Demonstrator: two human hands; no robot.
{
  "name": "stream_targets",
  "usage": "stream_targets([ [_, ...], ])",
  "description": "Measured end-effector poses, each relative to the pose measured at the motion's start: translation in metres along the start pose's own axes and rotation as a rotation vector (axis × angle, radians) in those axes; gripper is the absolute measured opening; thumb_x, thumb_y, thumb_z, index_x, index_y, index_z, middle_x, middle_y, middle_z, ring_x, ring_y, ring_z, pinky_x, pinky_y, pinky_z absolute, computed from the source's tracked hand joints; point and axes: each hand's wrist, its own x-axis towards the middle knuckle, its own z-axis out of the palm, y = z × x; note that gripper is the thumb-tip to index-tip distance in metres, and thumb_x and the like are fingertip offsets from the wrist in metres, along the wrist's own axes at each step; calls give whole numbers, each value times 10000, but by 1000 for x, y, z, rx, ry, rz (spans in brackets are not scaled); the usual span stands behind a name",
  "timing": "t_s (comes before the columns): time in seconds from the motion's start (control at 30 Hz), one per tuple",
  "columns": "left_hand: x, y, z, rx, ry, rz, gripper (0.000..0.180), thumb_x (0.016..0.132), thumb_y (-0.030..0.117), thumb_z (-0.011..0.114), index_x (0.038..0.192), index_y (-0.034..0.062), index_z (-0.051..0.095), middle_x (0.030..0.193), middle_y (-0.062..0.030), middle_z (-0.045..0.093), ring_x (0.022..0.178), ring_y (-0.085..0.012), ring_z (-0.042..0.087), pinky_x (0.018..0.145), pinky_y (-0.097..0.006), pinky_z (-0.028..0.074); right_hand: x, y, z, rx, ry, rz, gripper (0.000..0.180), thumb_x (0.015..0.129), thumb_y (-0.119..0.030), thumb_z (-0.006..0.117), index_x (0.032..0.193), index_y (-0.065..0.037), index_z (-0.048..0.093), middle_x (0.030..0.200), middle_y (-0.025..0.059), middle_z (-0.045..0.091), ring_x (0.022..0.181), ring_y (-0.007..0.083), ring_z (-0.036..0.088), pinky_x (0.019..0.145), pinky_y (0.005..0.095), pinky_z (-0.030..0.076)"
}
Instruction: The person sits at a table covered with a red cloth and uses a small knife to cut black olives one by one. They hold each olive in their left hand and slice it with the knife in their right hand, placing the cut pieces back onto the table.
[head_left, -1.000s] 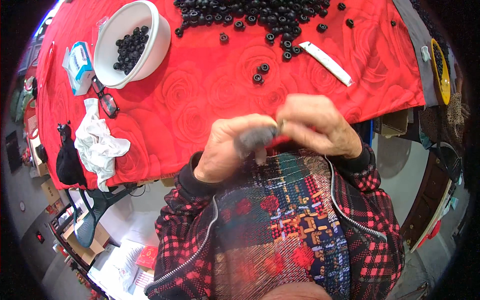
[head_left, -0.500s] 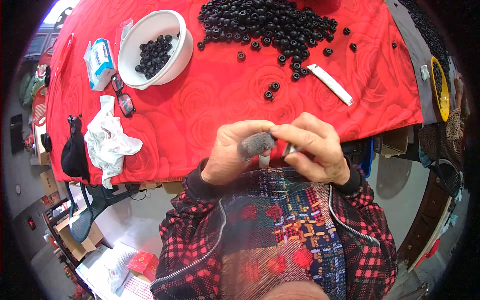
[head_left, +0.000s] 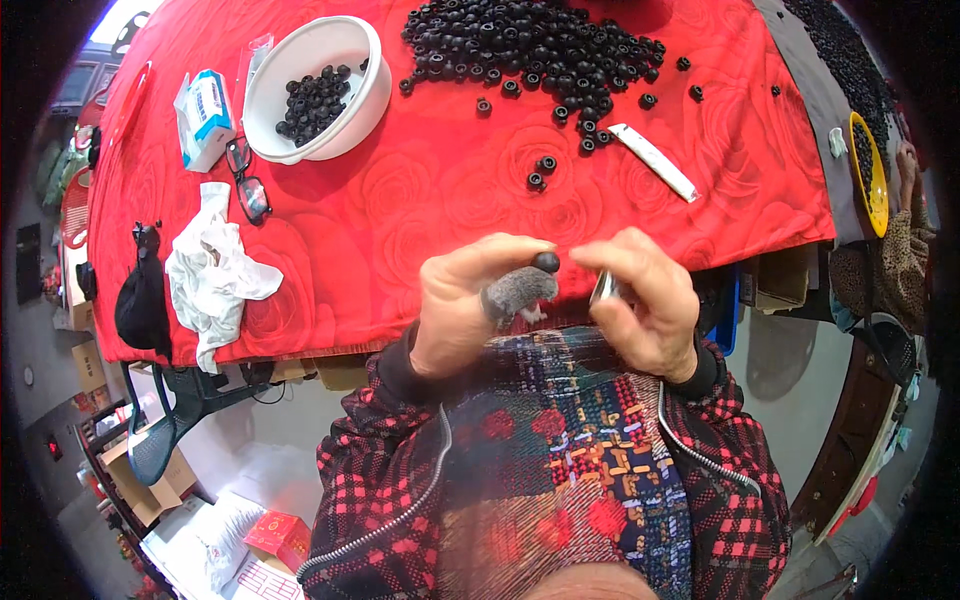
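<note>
Fingers [head_left: 500,255] of left hand [head_left: 470,300] pinching black ring [head_left: 546,262]; right hand [head_left: 645,300] gripping metal tool [head_left: 603,288] beside ring, aligning for trimming.

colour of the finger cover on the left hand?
Grey, a fuzzy cover on one finger of the left hand, under a small black ring. Head view.

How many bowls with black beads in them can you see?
2: a white bowl at the far left of the red table, and a yellow bowl at the right edge, seen edge-on. Others may lie out of view.
</note>
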Motion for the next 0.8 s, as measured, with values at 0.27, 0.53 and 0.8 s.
stream_targets([
  [0.27,6,-4,-3,720,19,606,323,714,-49,710,1027,-2,648,961,-130,657,842,-195,653,715,-279,526,10,0,23,48,78,175,265,744,-84,731,967,-9,608,744,80,557,614,165,551,537,285,417],
  [0.53,1,-2,-12,-306,-136,-371,239,838,-59,592,1073,-21,587,889,-38,627,771,-90,602,648,-229,496,12,8,16,-43,-10,-67,243,713,-39,731,933,-1,636,724,69,592,589,171,544,507,285,409],
  [0.8,10,0,-21,-335,-307,-575,242,823,-72,569,1052,3,598,838,-8,612,736,-60,575,636,-202,482,17,8,3,-43,-198,-59,341,719,-76,707,1030,18,605,785,109,577,616,195,537,532,287,408],
])
